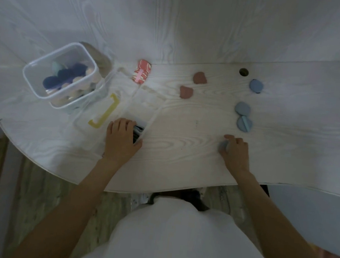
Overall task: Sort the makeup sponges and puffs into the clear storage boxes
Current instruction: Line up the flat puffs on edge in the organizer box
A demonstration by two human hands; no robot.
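Right hand [235,153] lies at 4 o'clock on the pale wood-grain table [183,151], fingers curled over a small blue-grey round makeup puff [223,145]; it looks gripped, though the fingers hide most of it. Judged light, soft and compressible, not fragile; a pinch across the rim should do, or a hook under the strap band where one shows.

Left hand [122,138] at 7 o'clock rests flat and open on the near corner of a low clear storage box [144,104], dark contents beneath it unclear.

Three more blue round puffs [243,108] sit at 2 o'clock, two touching. Two dusty-pink rounded sponges [186,92] lie near 12 o'clock, apart. A tall clear tub [31,70] at 10 o'clock holds navy and cream puffs.
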